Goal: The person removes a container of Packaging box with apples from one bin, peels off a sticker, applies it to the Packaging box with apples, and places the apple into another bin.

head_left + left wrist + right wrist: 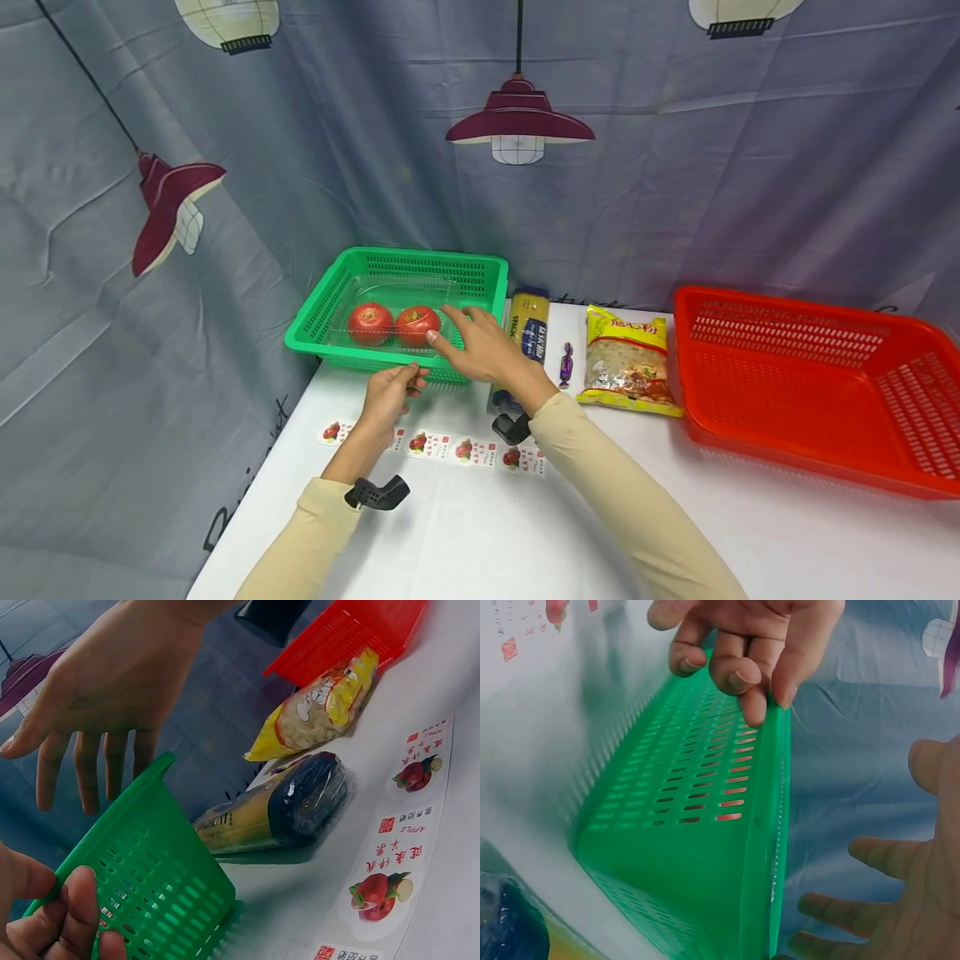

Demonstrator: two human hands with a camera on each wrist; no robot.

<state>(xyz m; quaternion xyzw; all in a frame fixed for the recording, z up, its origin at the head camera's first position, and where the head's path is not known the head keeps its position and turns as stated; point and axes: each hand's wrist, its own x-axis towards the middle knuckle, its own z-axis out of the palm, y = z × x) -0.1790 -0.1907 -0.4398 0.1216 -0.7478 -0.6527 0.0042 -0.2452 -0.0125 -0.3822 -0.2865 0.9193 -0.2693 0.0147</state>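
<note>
A green plastic basket (491, 271) stands at the back left of the white table. Inside it lies a clear plastic box (390, 289) with two red apples, a left apple (370, 323) and a right apple (417, 326). At the basket's front rim, my left hand (384, 398) pinches the edge between thumb and curled fingers, as the right wrist view shows. My right hand (486, 346) hovers over the basket's right front corner, palm down, with fingers spread and holding nothing. In the left wrist view the right hand (112, 697) overlaps the rim's far corner.
In front of the basket lies a strip of apple labels (430, 446), partly behind my left wrist. To the right are a spaghetti packet (531, 325), a purple wrapped candy (566, 365), a yellow food bag (627, 360) and a large red basket (795, 408). A grey curtain (600, 217) hangs behind.
</note>
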